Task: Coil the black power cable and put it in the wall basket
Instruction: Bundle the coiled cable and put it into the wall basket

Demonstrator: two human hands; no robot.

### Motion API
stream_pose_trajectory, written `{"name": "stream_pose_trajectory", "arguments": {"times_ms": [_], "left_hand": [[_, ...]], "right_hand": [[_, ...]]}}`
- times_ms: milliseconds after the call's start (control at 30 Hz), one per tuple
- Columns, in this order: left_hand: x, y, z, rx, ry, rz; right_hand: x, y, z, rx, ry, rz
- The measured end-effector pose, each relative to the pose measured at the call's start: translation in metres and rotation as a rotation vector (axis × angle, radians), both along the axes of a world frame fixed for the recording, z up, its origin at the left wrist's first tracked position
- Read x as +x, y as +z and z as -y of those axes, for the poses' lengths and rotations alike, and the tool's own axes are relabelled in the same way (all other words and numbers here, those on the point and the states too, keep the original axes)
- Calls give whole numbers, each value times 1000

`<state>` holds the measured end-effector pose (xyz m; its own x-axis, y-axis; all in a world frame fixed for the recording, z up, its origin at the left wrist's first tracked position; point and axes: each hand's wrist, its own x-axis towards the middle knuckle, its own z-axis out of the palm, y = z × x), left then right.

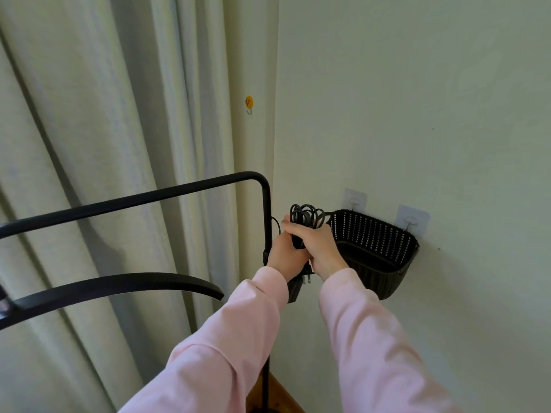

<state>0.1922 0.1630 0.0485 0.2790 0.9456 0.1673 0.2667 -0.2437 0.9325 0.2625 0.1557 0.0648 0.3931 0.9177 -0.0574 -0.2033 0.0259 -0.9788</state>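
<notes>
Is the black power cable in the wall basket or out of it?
Out: the left hand and right hand hold the coiled cable beside the wall basket, not inside it.

Coiled cable [305, 217] in both hands

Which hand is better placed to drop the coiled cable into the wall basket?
Probably right. The right hand grips the cable on the side next to the basket; the left hand is farther.

Pale curtains [89, 144] hang left of a cream wall [417, 99], behind a black metal rack [149, 195].
</notes>
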Motion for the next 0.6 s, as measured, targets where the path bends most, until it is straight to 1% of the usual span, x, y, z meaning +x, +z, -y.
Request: {"name": "stream_pose_trajectory", "arguments": {"times_ms": [367,500,600], "left_hand": [[2,2,-6,40,-28,56],[2,8,-5,42,-58,103],[2,11,-8,-2,-67,156]], "right_hand": [[2,8,2,31,59,186],[7,12,4,80,124,151],[16,15,5,181,166,69]]}}
